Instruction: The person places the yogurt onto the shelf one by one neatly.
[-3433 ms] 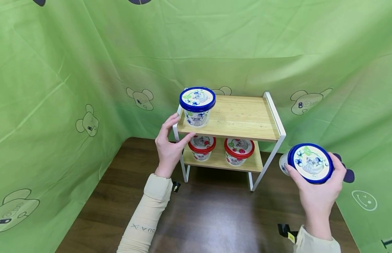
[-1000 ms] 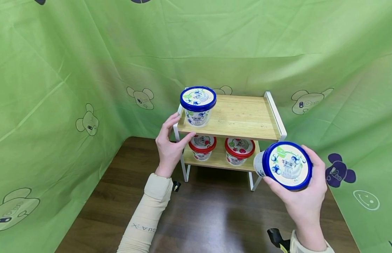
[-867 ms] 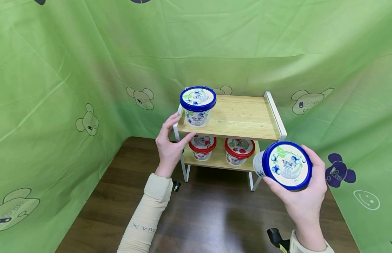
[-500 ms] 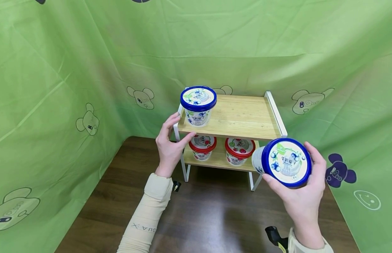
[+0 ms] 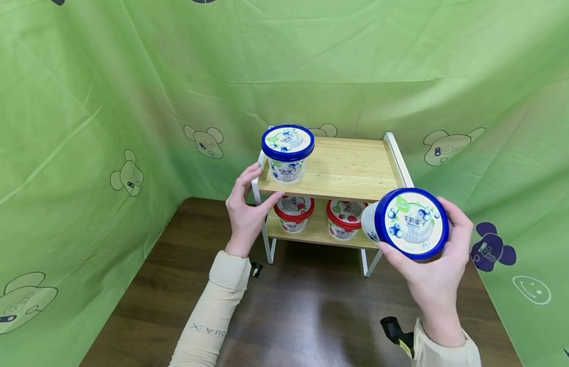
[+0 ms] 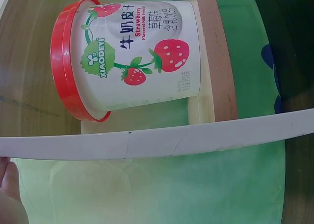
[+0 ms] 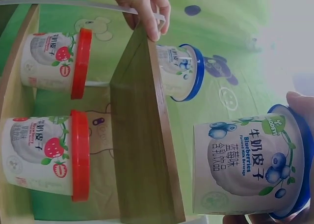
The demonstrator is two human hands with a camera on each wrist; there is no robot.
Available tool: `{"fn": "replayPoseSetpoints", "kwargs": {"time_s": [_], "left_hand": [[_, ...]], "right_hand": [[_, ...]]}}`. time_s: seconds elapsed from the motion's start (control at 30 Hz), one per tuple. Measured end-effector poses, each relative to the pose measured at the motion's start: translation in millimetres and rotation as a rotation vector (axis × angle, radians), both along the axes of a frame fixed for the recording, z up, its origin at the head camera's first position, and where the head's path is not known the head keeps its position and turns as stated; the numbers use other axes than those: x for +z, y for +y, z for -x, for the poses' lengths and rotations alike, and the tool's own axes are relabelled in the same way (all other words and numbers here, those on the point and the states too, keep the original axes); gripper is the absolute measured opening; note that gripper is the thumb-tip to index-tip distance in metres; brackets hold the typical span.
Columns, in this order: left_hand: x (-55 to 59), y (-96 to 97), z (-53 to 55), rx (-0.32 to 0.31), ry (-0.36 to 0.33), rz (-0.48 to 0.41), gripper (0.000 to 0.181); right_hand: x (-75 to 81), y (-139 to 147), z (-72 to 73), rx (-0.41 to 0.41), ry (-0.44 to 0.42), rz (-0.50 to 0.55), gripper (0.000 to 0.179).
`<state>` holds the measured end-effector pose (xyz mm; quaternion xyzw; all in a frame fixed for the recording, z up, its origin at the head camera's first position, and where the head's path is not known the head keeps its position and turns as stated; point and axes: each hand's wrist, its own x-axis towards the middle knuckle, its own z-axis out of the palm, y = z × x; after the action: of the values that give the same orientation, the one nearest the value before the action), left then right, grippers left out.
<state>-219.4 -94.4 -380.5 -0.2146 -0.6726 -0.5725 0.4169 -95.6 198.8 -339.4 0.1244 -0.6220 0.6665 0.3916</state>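
Observation:
A blueberry milk beverage tub [image 5: 412, 224] with a blue lid is in my right hand [image 5: 442, 278], its thumb and fingers around the lid end. The tub tilts in front of the shelf's right front corner, its lid facing the head camera. My left hand [image 5: 245, 223] grips the left front corner of the two-tier shelf [image 5: 353, 171], thumb at the board's front edge. Beside those fingers, another blueberry tub [image 5: 287, 153] stands upright on the upper board. The right wrist view shows the held tub's printed side [image 7: 240, 170] and my left hand [image 7: 144, 8] on the shelf corner.
Two strawberry tubs with red lids, one on the left [image 5: 293, 215] and one on the right [image 5: 343, 219], stand on the lower board. The white side frame [image 5: 399, 160] rises above the upper board. Green cloth [image 5: 358, 61] hangs behind and beside the shelf, over a dark wood floor [image 5: 307, 306].
My right hand has brought the blueberry tub leftward from the far right, then slightly up, so it now covers the shelf's right front corner in the head view. My left hand has stayed put.

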Motion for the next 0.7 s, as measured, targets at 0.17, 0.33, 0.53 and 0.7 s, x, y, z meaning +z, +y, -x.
{"fn": "replayPoseSetpoints", "kwargs": {"time_s": [0.17, 0.33, 0.53, 0.7], "left_hand": [[12.4, 2.9, -11.5, -0.005, 0.004, -0.002, 0.061], [13.7, 3.4, -12.8, -0.009, 0.006, -0.006, 0.061], [11.2, 3.1, -10.6, -0.001, -0.005, 0.001, 0.06], [0.3, 0.5, -1.1, 0.008, -0.01, 0.005, 0.063]], "right_hand": [[6.8, -3, 5.4, -0.007, -0.008, -0.05, 0.104], [14.0, -7, 10.7, -0.013, -0.014, -0.079, 0.103], [27.8, -16, 11.4, -0.01, -0.02, -0.093, 0.098], [31.5, -18, 15.2, -0.003, -0.023, -0.08, 0.095]]}}
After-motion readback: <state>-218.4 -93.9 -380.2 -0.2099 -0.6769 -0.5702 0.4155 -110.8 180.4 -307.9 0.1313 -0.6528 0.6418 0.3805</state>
